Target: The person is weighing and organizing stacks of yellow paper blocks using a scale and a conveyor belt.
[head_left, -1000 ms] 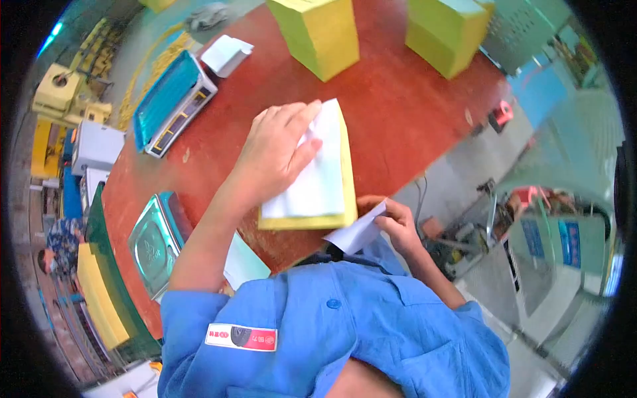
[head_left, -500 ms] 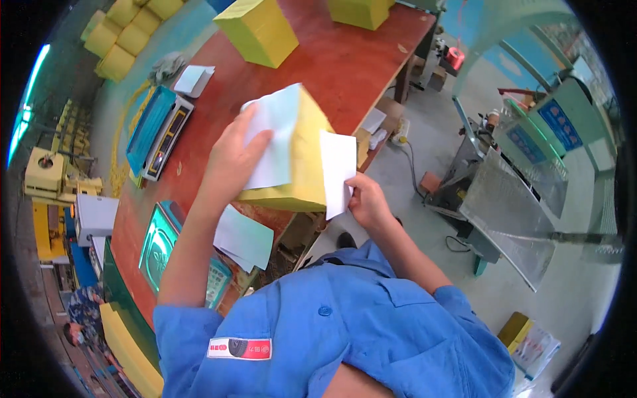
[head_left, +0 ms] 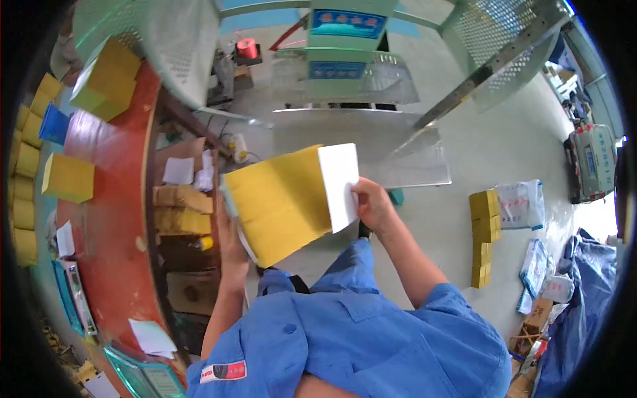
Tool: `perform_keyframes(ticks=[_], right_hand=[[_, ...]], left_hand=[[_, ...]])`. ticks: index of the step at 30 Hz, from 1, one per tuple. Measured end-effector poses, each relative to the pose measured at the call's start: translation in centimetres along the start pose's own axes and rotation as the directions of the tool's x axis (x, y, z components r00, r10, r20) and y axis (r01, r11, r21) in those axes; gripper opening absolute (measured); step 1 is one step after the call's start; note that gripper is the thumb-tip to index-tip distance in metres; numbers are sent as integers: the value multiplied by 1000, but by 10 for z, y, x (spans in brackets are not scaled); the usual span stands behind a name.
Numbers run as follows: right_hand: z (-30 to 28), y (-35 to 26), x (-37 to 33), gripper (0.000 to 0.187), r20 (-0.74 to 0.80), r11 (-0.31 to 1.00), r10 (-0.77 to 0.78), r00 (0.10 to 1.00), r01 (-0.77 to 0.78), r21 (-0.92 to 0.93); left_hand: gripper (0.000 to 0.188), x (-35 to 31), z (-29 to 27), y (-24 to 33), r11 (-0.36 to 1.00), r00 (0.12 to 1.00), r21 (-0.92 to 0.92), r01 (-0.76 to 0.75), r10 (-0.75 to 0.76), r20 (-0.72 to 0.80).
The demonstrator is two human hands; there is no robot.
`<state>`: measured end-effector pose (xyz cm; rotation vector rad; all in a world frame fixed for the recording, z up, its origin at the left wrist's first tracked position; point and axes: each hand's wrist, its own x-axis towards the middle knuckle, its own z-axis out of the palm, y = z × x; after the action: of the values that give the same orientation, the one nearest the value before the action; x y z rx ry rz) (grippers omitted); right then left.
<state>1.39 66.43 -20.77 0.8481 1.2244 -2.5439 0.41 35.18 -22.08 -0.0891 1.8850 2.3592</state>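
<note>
In front of my body I hold a thick yellow block (head_left: 282,205), which looks like a stack of paper, tilted in the air. A white sheet (head_left: 340,186) lies against its right end. My right hand (head_left: 373,204) is closed on that sheet's right edge, thumb and fingers pinching it. My left hand (head_left: 233,242) presses the block's left end, where a thin strip of pale sheet shows; most of its fingers are hidden behind the block. Beyond the block is a machine with a flat metal plate (head_left: 424,156) facing me.
At left runs a red table (head_left: 123,265) carrying yellow blocks (head_left: 70,178), loose white sheets (head_left: 151,337) and a teal-edged scale (head_left: 74,295). Papers and cardboard fill the shelf below. A slanted metal bar (head_left: 491,69) crosses the upper right. Yellow bundles (head_left: 486,219) and a blue tarp (head_left: 577,298) lie at right.
I have turned right, from the table toward the machine, carrying the yellow block along. The block's yellow side now faces me. My right hand keeps its pinch on the white sheet.
</note>
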Motion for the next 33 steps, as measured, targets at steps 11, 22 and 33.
perform_keyframes(ticks=[11,22,33], right_hand=[[-265,-148,75,37,-74,955,112,991,-87,285],[-284,-182,109,51,127,930,306,944,-268,-252],[-267,-132,101,51,-50,723,-336,941,223,-654]], left_hand=[[45,116,254,-180,976,984,-211,62,-24,176],[53,102,272,-108,917,944,-257,305,-256,207],[62,133,271,-79,976,952,20,216,-215,220]])
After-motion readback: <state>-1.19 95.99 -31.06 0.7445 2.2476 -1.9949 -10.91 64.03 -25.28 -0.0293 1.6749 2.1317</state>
